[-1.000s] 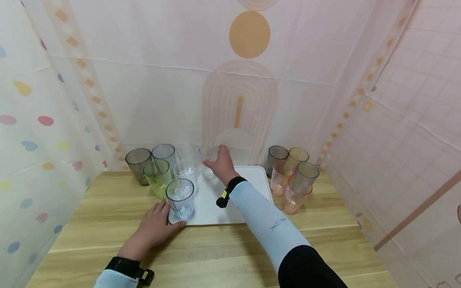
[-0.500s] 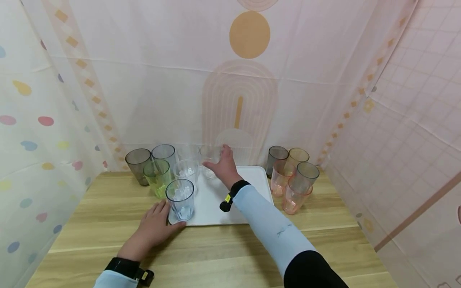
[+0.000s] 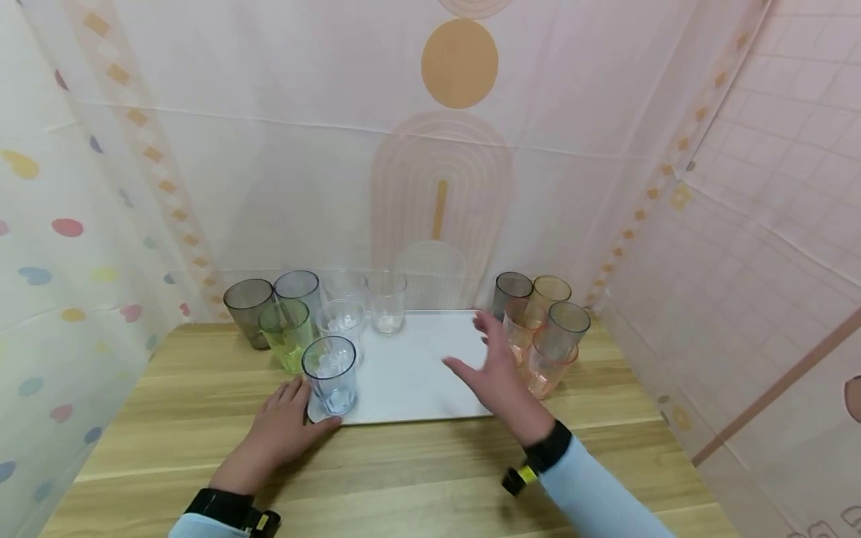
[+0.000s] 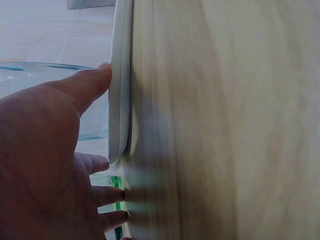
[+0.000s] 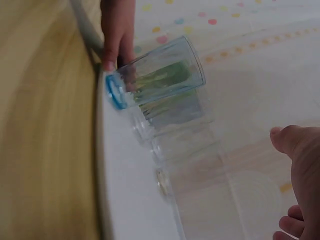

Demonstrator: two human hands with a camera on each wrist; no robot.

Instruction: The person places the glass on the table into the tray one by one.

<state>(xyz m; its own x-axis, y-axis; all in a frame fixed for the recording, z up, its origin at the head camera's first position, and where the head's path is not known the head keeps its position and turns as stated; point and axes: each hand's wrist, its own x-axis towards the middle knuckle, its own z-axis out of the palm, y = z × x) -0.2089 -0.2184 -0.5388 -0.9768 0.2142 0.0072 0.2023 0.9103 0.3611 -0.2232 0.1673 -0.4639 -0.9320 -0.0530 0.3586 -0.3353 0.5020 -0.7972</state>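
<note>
A white tray [image 3: 417, 381] lies on the wooden table. My left hand [image 3: 279, 430] rests at its front left corner; in the left wrist view the thumb touches the tray rim [image 4: 119, 75] and the fingers extend beyond the corner. Just beyond that hand, a light-blue tumbler [image 3: 338, 392] stands upright on the tray. Behind it are clear tumblers, the rightmost [image 3: 387, 306] standing near the tray's back edge. My right hand [image 3: 501, 381] holds nothing, its thumb and fingers spread over the tray's right part, overlapping the pink tumblers in the head view.
Left of the tray stand a green tumbler [image 3: 288, 340], a dark grey one [image 3: 249, 310] and a blue-grey one [image 3: 298, 290]. Right of it are pink [image 3: 548, 373], grey-green [image 3: 570, 321], amber [image 3: 553, 290] and dark grey [image 3: 511, 293] tumblers. A patterned curtain [image 3: 303, 187] hangs behind.
My right hand has left the clear tumbler at the tray's back and moved right and toward me. That tumbler stays on the tray. The left hand keeps its place at the corner.
</note>
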